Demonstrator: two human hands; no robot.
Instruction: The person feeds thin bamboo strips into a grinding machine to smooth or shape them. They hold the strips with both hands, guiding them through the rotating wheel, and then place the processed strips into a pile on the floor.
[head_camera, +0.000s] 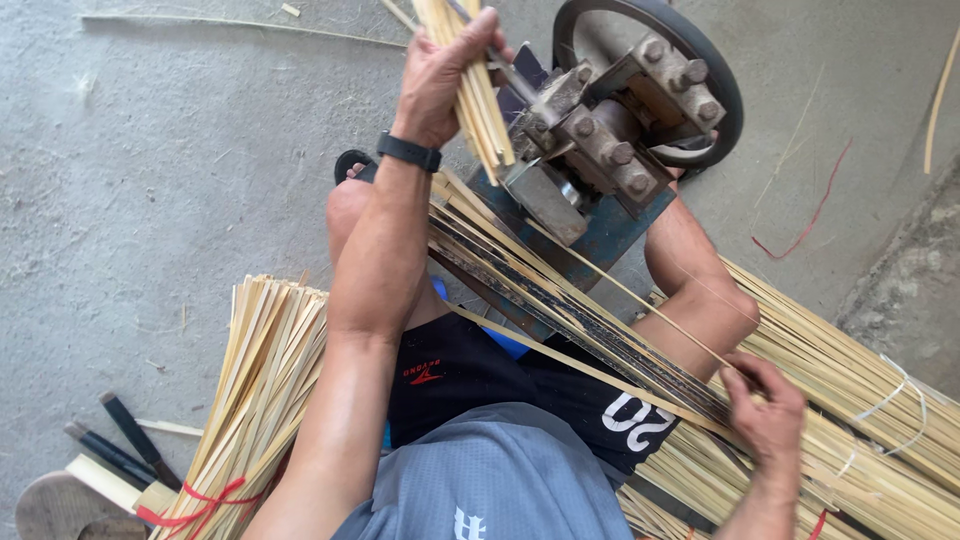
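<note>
Concrete floor (180, 150): grey, under everything you see
Splitting machine (610, 140): blue-framed, bolted steel head with a black wheel, far centre between your knees
Tied bamboo bundle (250, 400): near left, bound with red cord; a looser heap (860, 400) lies near right
Fed strips (560, 300): run from the machine back across your lap
Your left hand (445, 75): closed round a sheaf of bamboo strips (480, 100), far, just beside the machine
Your right hand (765, 410): near right, fingers pinching a thin strip (640, 300)
</note>
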